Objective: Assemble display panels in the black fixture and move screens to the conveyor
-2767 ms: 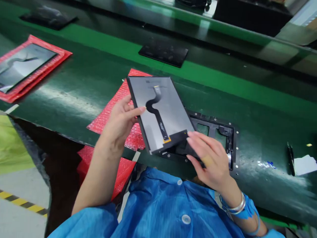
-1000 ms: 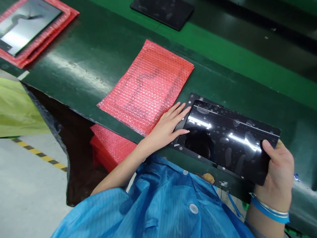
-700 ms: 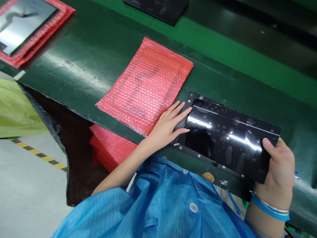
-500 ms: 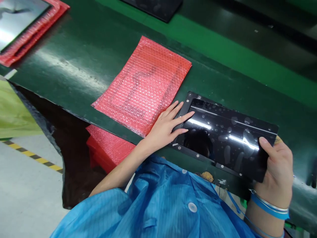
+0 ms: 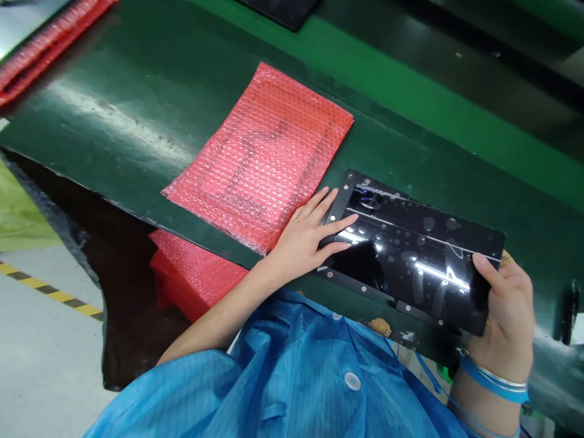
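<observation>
A glossy black display panel (image 5: 401, 243) with a darker rim and small round dots along its edges lies slanted in front of me. Its shiny face has bubble-like marks and streaks of reflected light. My right hand (image 5: 508, 298) grips the panel's right end, thumb on top and the other fingers largely hidden behind. With fingers spread, my left hand (image 5: 310, 234) rests on the panel's left end. Just left of that hand lies a red bubble-wrap bag (image 5: 269, 152), a dark outline showing through it.
The green work table (image 5: 150, 176) slopes across the view. Below its front edge sit more red bubble-wrap bags (image 5: 196, 274). Another red-wrapped item (image 5: 50, 55) lies at upper left, a black panel (image 5: 283, 9) at the top. Yellow-black floor tape (image 5: 50, 292) shows at left.
The panel's right end has shifted slightly left and tilted a little with my right hand, so its reflections differ. My left hand stays on the left end. The view has shifted slightly.
</observation>
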{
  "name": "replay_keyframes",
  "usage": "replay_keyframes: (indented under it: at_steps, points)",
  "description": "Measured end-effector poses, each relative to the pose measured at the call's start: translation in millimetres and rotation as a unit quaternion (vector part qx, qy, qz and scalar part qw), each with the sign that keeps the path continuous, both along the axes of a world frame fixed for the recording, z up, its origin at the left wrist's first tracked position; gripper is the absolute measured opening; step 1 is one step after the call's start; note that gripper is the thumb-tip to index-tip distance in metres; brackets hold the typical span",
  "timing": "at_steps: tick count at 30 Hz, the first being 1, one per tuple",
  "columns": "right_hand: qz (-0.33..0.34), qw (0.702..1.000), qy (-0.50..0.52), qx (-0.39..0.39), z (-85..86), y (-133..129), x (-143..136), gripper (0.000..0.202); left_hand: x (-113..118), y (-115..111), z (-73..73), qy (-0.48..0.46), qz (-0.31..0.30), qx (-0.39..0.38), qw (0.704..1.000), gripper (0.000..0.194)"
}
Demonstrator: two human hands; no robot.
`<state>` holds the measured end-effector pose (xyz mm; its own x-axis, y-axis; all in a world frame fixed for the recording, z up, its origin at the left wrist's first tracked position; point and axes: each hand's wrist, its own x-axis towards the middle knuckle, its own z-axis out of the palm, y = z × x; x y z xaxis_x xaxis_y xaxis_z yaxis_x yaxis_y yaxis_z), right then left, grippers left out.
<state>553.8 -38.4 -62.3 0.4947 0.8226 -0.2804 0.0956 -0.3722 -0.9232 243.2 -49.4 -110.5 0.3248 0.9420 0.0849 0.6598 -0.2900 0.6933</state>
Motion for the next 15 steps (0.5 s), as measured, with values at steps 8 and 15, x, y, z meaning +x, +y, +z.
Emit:
replay_keyframes:
  at_steps: [8, 15]
  points:
    - [0.122, 0.866, -0.471, -0.112, 16.0, 7.2, 24.4, 0.046, 2.8, 1.5, 0.8, 0.028, 0.031, 0.052, 0.998, 0.041]
    - [0.109, 0.900, -0.420, -0.032, 20.0, 33.3, 48.7, 0.046, 58.1, -11.1, 17.8, 0.068, -0.011, 0.124, 0.990, 0.044]
